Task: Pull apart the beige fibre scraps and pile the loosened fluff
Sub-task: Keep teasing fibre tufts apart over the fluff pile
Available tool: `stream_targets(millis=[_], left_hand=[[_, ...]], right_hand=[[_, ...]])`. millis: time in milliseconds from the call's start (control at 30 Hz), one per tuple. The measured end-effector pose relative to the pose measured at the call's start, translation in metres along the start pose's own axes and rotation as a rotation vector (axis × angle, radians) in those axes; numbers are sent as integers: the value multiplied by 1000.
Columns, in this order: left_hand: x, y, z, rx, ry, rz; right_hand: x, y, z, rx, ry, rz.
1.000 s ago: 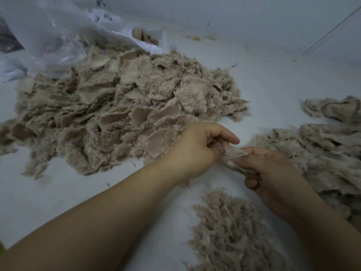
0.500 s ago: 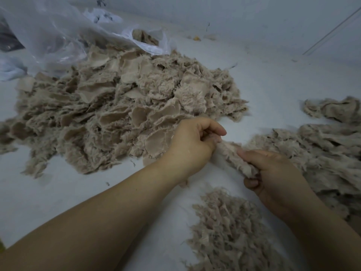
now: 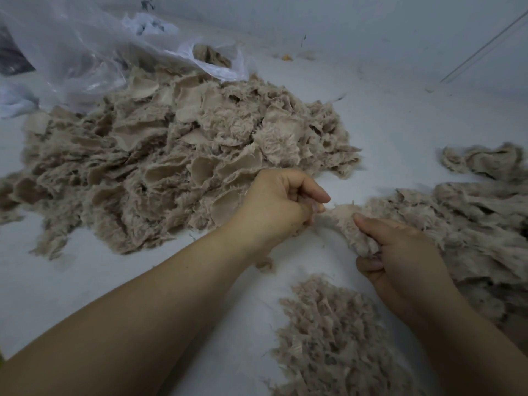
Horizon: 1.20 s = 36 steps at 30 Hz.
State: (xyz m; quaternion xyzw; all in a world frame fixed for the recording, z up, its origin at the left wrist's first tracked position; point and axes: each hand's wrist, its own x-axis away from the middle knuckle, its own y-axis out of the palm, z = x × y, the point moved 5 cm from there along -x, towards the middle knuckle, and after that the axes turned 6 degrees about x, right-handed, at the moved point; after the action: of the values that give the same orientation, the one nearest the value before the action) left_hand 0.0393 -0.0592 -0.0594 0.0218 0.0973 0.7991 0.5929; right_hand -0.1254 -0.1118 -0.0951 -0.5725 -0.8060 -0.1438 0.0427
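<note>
A large heap of beige fibre scraps (image 3: 171, 155) spreads across the white surface at centre left. My left hand (image 3: 277, 204) is closed at the heap's right edge, pinching one end of a fluffy beige scrap (image 3: 350, 227). My right hand (image 3: 400, 252) grips the other end of that scrap from below right. The scrap stretches between both hands. A small pile of loosened fluff (image 3: 337, 338) lies just below my hands, between my forearms.
A clear plastic bag (image 3: 85, 52) lies behind the heap at the upper left, with some scraps inside. More beige fibre pieces (image 3: 480, 218) lie at the right, behind my right hand. The white surface (image 3: 400, 115) runs back to a wall.
My hands have drawn apart, the right one moving down and right, and the scrap between them has stretched out longer.
</note>
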Motion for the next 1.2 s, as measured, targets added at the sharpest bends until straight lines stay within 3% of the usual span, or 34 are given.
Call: stream_targets(millis=[133,167,267,333,367,433,500,567,667,933,1100,1200], left_hand=[[-1,-5,4,-24,8,-5],[-1,-4,7,-22,-17,-96],[17,12,6,-53,-254,-614],[28,19,-2,-253,-349,-774],[29,21,-7,-343,-346,-746],[22,21,-10,-445,-245,-543],[12,17,-10,-442,-116,-274],[9,15,-13,-405,-81,-157],[12,20,-17,-360,-116,-191],[11,24,-17,-606,280,-75],[4,12,-16,-322,185,8],[5,12,-11,-231,163,-40]], right_hand=[[-1,-5,-1,-104,16,38],[-1,-5,-1,-92,8,38],[1,-4,1,62,-42,35],[2,-3,2,126,-67,56],[1,-3,2,133,-74,56],[1,-2,2,120,-68,38],[-1,-3,3,114,-39,28],[-2,-5,5,108,-19,26],[-2,-4,5,102,-23,6],[7,7,4,153,-99,-79],[7,7,3,198,-109,-53],[7,5,3,199,-120,-53]])
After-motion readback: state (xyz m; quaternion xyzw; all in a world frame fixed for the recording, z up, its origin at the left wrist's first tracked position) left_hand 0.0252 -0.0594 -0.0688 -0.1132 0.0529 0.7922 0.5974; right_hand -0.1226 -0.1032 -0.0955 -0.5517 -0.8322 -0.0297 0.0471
